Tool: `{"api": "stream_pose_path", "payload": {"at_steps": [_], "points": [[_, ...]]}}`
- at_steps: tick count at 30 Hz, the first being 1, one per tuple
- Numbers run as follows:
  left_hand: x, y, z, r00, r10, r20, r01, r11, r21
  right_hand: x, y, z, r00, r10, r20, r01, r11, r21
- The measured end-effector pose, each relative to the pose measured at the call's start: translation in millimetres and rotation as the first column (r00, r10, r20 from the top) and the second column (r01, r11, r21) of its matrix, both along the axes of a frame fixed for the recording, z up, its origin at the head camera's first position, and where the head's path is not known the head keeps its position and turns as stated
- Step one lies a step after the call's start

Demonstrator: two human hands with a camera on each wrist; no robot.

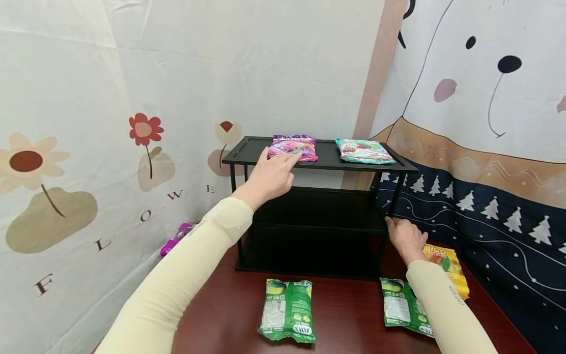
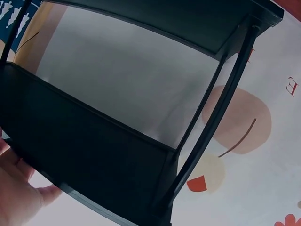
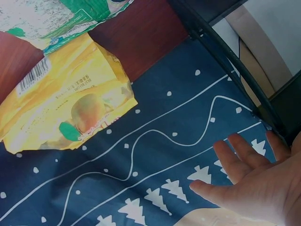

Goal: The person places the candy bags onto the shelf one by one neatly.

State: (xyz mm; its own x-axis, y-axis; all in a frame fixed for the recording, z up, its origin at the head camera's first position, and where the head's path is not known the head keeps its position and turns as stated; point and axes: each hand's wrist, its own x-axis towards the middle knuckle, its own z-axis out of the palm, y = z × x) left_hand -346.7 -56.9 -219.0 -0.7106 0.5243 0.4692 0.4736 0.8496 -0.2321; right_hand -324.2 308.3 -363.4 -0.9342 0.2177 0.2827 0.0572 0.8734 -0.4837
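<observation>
At the front edge of the black rack's top shelf (image 1: 328, 156), my left hand (image 1: 273, 176) reaches to a purple and pink snack bag (image 1: 294, 143), its extended fingers touching the bag's front. In the left wrist view, part of this hand (image 2: 19, 193) shows at the shelf edge; the bag is hidden there. A teal and white snack bag (image 1: 366, 151) lies to the right on the same shelf. My right hand (image 1: 406, 238) is at the rack's right front post (image 1: 397, 196), fingertips against or close to it. Its fingers (image 3: 230, 162) are spread and loosely extended in the right wrist view.
A green snack bag (image 1: 286, 310) lies on the dark red table (image 1: 345, 314) before the rack. Another green bag (image 1: 400, 305) and a yellow bag (image 1: 447, 265) lie by my right forearm. Purple packaging (image 1: 174, 238) shows left of the rack. Printed cloth hangs behind.
</observation>
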Motion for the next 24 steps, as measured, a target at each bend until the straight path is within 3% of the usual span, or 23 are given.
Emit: {"api": "stream_pose_path", "payload": {"at_steps": [6, 12, 20, 24], "points": [[-0.3, 3.5, 4.7, 0.996, 0.009, 0.085, -0.011, 1.0, 0.025, 0.2, -0.2, -0.2, 1.0, -0.005, 0.006, 0.005, 1.0, -0.001], [0.0, 3.0, 7.8, 0.993, 0.015, 0.12, -0.019, 0.999, 0.026, -0.3, -0.7, -0.3, 1.0, -0.01, 0.017, 0.01, 1.0, -0.001], [1.4, 0.8, 5.3, 0.996, 0.002, 0.091, -0.005, 0.999, 0.036, -0.6, -1.1, 0.3, 1.0, -0.008, 0.023, 0.008, 1.0, 0.006], [3.3, -0.9, -0.2, 1.0, 0.011, 0.027, -0.011, 1.0, -0.012, -1.2, -0.3, -0.7, 1.0, -0.009, 0.022, 0.009, 1.0, 0.009]]}}
